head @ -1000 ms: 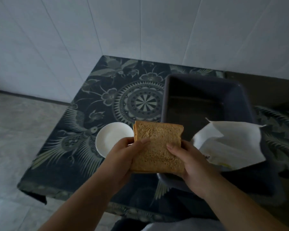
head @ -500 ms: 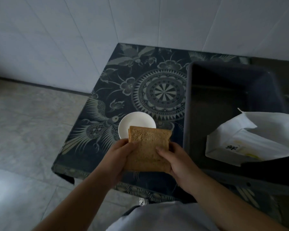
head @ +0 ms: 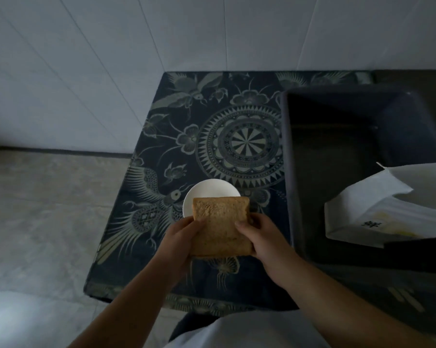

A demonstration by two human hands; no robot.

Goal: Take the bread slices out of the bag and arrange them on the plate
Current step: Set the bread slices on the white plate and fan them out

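While bread slices (head: 220,223) overlap plate (head: 202,197), dark bin (head: 291,172) alongside, bag (head: 387,209) inside.

Two hands: left hand (head: 179,241), right hand (head: 263,238); one bread stack (head: 220,222), slice count unclear; beside it: one plate (head: 207,194), one bag (head: 387,207), one bin (head: 357,136).
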